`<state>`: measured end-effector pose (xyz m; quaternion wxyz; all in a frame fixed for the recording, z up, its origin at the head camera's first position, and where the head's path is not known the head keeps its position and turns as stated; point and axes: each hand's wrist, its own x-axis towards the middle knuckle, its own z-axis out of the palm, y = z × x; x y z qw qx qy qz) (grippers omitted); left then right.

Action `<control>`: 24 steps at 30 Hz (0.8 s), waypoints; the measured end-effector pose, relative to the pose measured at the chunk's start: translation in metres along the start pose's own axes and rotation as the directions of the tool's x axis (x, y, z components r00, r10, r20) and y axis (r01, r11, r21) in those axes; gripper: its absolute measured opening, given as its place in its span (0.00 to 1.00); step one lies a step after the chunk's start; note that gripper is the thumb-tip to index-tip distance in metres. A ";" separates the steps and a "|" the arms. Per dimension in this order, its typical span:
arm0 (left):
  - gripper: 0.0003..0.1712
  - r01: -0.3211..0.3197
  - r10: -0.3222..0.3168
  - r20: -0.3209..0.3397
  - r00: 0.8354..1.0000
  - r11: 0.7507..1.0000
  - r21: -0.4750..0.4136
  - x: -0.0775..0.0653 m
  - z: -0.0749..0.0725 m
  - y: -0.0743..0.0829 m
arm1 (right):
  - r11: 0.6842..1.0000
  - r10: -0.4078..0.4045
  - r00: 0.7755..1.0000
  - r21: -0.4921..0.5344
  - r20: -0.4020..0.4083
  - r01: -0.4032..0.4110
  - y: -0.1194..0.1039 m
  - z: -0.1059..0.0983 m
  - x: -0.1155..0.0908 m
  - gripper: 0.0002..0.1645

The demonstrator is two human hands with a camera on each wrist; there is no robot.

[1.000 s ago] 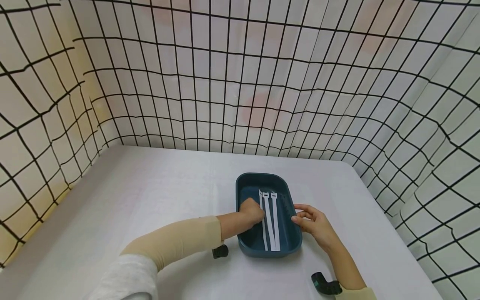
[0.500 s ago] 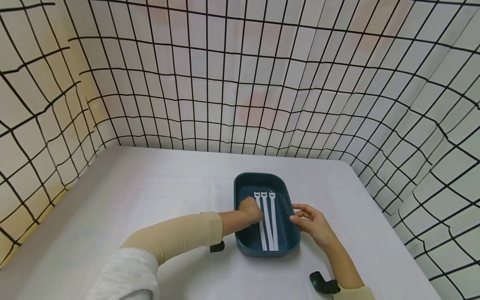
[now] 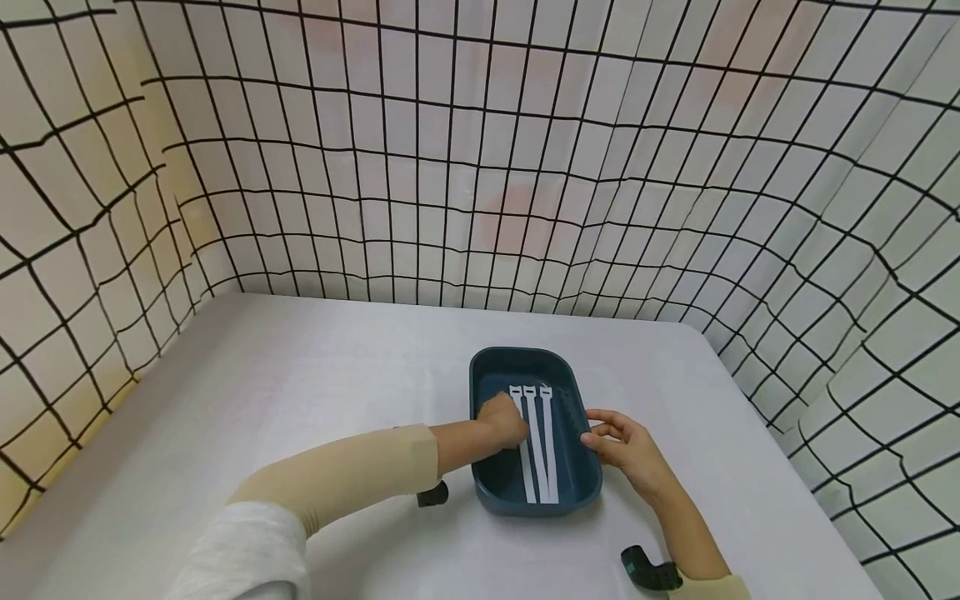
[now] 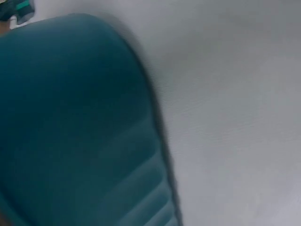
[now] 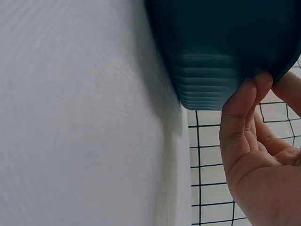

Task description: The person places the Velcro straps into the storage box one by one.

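Note:
A dark blue plastic bin (image 3: 532, 354) stands on the white table. Inside it, three white cable ties (image 3: 541, 450) with slotted heads lie lengthwise side by side. My left hand (image 3: 501, 422) reaches over the bin's left rim with curled fingers, right at the middle of the leftmost cable tie (image 3: 524, 471); its fingertips are hidden below the knuckles, so I cannot tell whether they pinch it. At the right rim, my right hand (image 3: 626, 450) pinches the bin's wall. In the right wrist view, fingers (image 5: 237, 101) lie against the outside of that wall.
A black wire grid (image 3: 480, 183) rises behind the table and along both sides. The white tabletop (image 3: 337, 367) extends around the bin. Black wrist cameras (image 3: 648, 571) sit on both wrists, low over the table. Ribs (image 5: 207, 84) mark the bin's outer wall.
The leftmost cable tie, turned partly on edge a second ago, now lies flat and closer to parallel with the other two. Both hands stay nearly in place.

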<state>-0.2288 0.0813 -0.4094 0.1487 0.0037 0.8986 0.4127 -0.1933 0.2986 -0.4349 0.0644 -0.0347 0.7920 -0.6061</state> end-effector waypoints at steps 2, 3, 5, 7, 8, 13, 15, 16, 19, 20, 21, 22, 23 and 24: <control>0.16 -0.038 0.038 0.014 0.999 0.999 -0.023 -0.001 -0.002 0.001 | 1.000 0.002 1.000 -0.005 -0.006 -0.002 0.000 -0.001 0.000 0.30; 0.13 -0.057 0.058 0.019 0.998 0.997 -0.042 -0.002 -0.004 0.002 | 1.000 0.005 1.000 -0.008 -0.009 -0.006 0.000 -0.001 0.000 0.30; 0.08 -0.086 0.089 0.032 0.996 0.992 -0.092 -0.002 -0.007 0.002 | 1.000 0.011 1.000 -0.017 -0.014 -0.012 0.000 -0.002 -0.001 0.30; 0.08 -0.087 0.097 0.053 0.994 0.981 -0.174 -0.004 -0.011 0.004 | 1.000 0.018 1.000 -0.023 -0.016 -0.018 -0.001 -0.003 -0.001 0.29; 0.09 -0.080 0.098 0.072 0.993 0.972 -0.220 -0.004 -0.014 0.004 | 0.999 0.023 1.000 -0.024 -0.014 -0.023 -0.001 -0.003 -0.001 0.29; 0.09 -0.065 0.130 0.138 0.982 0.913 -0.403 -0.009 -0.033 0.006 | 0.999 0.033 0.999 -0.013 0.003 -0.033 -0.001 -0.008 -0.002 0.29; 0.10 -0.069 0.149 0.151 0.977 0.895 -0.440 -0.012 -0.044 0.003 | 0.999 0.037 0.999 -0.009 0.003 -0.037 0.000 -0.010 -0.002 0.29; 0.10 -0.068 0.154 0.159 0.975 0.894 -0.443 -0.013 -0.051 0.001 | 0.999 0.033 0.999 -0.005 0.004 -0.033 0.000 -0.011 -0.002 0.29; 0.12 -0.074 0.174 0.185 0.967 0.890 -0.450 -0.019 -0.076 -0.011 | 0.999 0.025 1.000 -0.024 -0.008 -0.026 0.000 -0.015 -0.006 0.29; 0.12 -0.076 0.177 0.188 0.966 0.892 -0.446 -0.021 -0.084 -0.017 | 0.999 0.026 1.000 -0.028 -0.017 -0.027 -0.001 -0.016 -0.007 0.29; 0.12 -0.078 0.179 0.193 0.965 0.894 -0.441 -0.024 -0.094 -0.024 | 0.999 0.024 0.999 -0.034 -0.025 -0.025 -0.002 -0.018 -0.010 0.30; 0.13 -0.081 0.179 0.191 0.965 0.897 -0.434 -0.026 -0.102 -0.031 | 0.999 0.023 0.999 -0.040 -0.033 -0.024 -0.003 -0.021 -0.013 0.30; 0.13 -0.089 0.184 0.184 0.966 0.899 -0.429 -0.029 -0.111 -0.039 | 0.999 0.024 0.999 -0.048 -0.043 -0.026 -0.004 -0.024 -0.016 0.30; 0.14 -0.095 0.184 0.175 0.967 0.901 -0.423 -0.032 -0.119 -0.046 | 0.998 0.024 0.998 -0.056 -0.050 -0.027 -0.005 -0.027 -0.019 0.30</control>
